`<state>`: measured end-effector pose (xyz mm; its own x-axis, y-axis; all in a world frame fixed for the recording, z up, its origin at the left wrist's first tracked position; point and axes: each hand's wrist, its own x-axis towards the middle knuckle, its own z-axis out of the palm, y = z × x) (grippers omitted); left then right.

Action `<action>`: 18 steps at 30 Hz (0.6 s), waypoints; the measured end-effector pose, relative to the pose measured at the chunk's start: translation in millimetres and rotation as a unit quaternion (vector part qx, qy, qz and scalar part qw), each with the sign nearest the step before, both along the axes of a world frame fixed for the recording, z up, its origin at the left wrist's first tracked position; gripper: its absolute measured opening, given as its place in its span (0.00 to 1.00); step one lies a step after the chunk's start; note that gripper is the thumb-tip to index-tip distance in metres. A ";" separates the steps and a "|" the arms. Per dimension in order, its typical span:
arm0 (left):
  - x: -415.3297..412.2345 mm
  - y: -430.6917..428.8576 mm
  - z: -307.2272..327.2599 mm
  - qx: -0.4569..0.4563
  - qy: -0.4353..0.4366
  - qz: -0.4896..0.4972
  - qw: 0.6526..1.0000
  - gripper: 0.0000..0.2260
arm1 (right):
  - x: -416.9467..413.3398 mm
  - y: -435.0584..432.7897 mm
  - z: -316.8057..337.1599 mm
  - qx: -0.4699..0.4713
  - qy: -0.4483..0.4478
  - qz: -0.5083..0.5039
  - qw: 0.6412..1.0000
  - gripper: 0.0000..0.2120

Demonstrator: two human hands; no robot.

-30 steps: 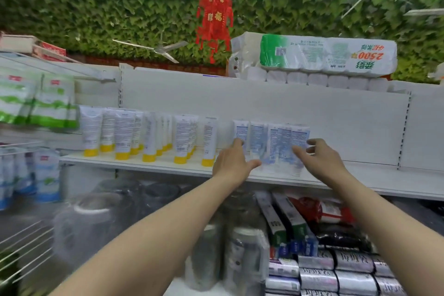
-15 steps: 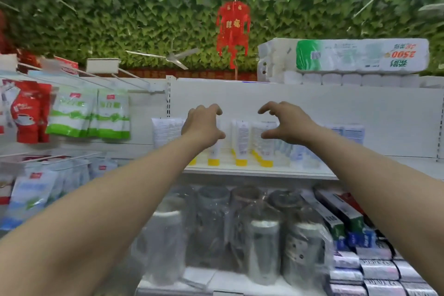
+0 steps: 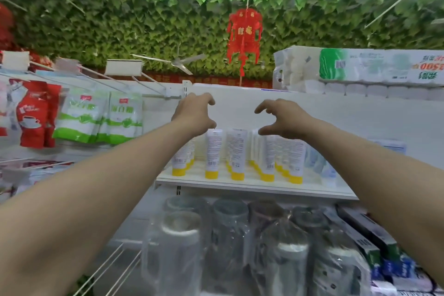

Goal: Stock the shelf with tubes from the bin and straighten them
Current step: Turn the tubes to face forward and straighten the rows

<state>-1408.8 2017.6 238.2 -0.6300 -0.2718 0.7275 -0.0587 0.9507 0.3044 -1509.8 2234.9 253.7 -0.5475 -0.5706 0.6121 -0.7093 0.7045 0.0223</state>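
Both empty and half-curled, the left hand (image 3: 194,115) and right hand (image 3: 286,119) should nudge the tubes (image 3: 236,151) gently square along the shelf (image 3: 252,187).

Tube labels (image 3: 212,149) unreadably small, wrapped jars (image 3: 182,243) blurred, tissue pack (image 3: 374,65) cut off at right

Hung decorations and packed goods in a shop aisle

A red paper lantern (image 3: 243,36) is hung before a wall of artificial leaves (image 3: 108,19), with a ceiling fan (image 3: 175,63) seen to its left. A wrapped pack of toilet rolls (image 3: 360,66) is laid at upper right. Red pouches (image 3: 33,118) and green-and-white pouches (image 3: 101,118) are hung at left. Plastic-wrapped containers (image 3: 230,235) are stood at the bottom.
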 end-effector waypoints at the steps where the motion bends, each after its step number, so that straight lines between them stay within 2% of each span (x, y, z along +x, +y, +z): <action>1: -5.4 -3.7 2.2 -0.003 0.005 0.001 1.000 0.25 | -5.3 -6.6 3.4 -0.002 0.006 0.005 1.000 0.28; 9: -59.8 -45.9 37.3 -0.051 0.009 0.019 0.998 0.25 | -62.8 -64.1 39.4 -0.021 0.033 0.051 0.998 0.26; 18: -112.3 -106.8 63.4 -0.059 -0.020 0.044 0.997 0.23 | -120.5 -123.8 72.2 0.016 0.031 0.060 0.998 0.24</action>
